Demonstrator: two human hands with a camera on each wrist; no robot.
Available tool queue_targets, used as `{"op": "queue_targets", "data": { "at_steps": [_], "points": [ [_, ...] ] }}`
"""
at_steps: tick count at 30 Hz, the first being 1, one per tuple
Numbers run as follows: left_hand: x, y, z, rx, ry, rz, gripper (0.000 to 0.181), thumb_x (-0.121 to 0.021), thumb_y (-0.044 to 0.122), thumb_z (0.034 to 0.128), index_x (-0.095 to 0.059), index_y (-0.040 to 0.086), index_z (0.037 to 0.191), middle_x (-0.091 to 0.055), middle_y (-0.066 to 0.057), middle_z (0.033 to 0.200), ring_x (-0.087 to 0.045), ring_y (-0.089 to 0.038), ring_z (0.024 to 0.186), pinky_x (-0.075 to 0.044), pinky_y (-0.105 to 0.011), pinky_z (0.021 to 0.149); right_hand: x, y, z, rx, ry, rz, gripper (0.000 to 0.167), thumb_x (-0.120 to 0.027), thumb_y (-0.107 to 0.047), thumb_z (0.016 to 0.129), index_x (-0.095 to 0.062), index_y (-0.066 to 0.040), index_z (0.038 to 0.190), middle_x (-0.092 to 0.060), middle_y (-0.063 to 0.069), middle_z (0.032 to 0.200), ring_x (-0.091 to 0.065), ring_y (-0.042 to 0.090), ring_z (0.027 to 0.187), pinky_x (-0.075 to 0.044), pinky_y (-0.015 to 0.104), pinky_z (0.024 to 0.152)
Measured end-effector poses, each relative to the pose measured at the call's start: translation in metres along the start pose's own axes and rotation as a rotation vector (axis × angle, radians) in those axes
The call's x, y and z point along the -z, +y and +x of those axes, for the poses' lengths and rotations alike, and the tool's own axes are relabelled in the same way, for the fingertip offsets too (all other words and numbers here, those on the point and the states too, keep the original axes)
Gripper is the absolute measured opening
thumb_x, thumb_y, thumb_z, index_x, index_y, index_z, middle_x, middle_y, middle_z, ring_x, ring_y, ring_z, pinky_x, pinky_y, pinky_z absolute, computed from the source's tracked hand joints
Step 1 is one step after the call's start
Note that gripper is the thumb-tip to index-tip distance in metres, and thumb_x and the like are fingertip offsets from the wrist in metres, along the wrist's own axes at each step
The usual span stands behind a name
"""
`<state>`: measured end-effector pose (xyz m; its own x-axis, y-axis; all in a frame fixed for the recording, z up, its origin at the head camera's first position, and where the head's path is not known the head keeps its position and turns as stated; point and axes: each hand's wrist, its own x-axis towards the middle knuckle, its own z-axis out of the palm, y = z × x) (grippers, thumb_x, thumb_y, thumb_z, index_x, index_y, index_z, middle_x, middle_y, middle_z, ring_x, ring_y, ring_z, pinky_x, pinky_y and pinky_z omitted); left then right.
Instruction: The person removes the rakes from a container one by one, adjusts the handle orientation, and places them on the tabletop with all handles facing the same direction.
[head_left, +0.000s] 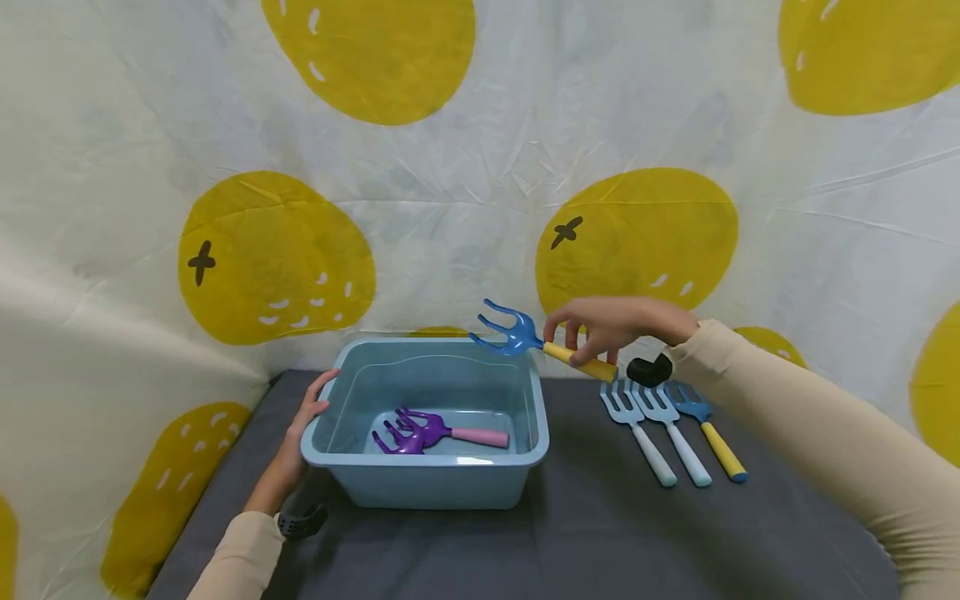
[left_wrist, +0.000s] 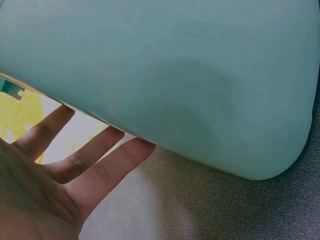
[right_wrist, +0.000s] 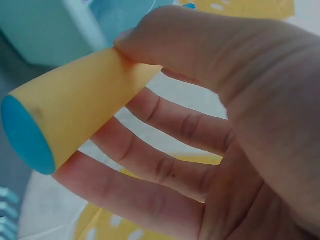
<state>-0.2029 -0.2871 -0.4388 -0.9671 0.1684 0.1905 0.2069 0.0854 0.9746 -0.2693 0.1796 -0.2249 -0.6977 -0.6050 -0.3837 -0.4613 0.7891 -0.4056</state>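
Observation:
My right hand point(head_left: 600, 323) pinches the yellow handle point(right_wrist: 75, 97) of a blue hand fork point(head_left: 517, 333) between thumb and fingers. The fork is held in the air, its prongs over the back right rim of a light blue plastic basin point(head_left: 442, 483). My left hand point(head_left: 296, 429) rests against the basin's left side; in the left wrist view its fingertips point(left_wrist: 145, 145) touch the outer wall. Inside the basin lie two purple hand forks, one with a pink handle point(head_left: 480, 437); the other purple fork's point(head_left: 397, 442) handle is hidden behind the front wall.
To the right lie two pale blue forks with whitish handles point(head_left: 654, 457) and one blue fork with a yellow handle point(head_left: 723, 454), side by side on the dark grey tabletop point(head_left: 450, 558). Behind hangs a white cloth point(head_left: 465, 233) with yellow fruit shapes.

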Motion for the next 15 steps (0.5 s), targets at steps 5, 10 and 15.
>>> {"op": "queue_targets", "data": {
  "at_steps": [5,10,15],
  "points": [
    [0.003,0.000,0.001,0.000,-0.007,0.014,0.055,-0.026,0.033,0.1092,-0.018,0.024,0.163,-0.008,-0.010,0.167,-0.020,-0.038,0.140,-0.019,-0.062,0.109,-0.012,0.031,-0.028,-0.005,0.036,0.091,0.044,-0.073,-0.015,0.096,-0.055,-0.011,0.136,-0.065,0.012,0.112,-0.070,0.022,0.082,-0.060,0.039,0.062],
    [0.006,-0.001,0.003,-0.007,-0.008,0.018,0.055,-0.026,0.033,0.1093,-0.018,0.023,0.163,-0.008,-0.011,0.166,-0.021,-0.036,0.139,-0.019,-0.060,0.108,-0.032,0.064,-0.054,-0.020,0.084,0.203,0.044,-0.073,-0.016,0.095,-0.055,-0.010,0.135,-0.066,0.012,0.108,-0.071,0.024,0.076,-0.059,0.043,0.061],
    [0.007,0.000,0.002,0.002,-0.012,0.017,0.054,-0.025,0.033,0.1096,-0.018,0.023,0.163,-0.008,-0.011,0.166,-0.021,-0.036,0.138,-0.021,-0.058,0.107,-0.060,0.096,-0.079,0.003,0.131,0.281,0.042,-0.072,-0.012,0.096,-0.055,-0.009,0.134,-0.064,0.014,0.102,-0.069,0.026,0.072,-0.059,0.043,0.059]
  ]
}}
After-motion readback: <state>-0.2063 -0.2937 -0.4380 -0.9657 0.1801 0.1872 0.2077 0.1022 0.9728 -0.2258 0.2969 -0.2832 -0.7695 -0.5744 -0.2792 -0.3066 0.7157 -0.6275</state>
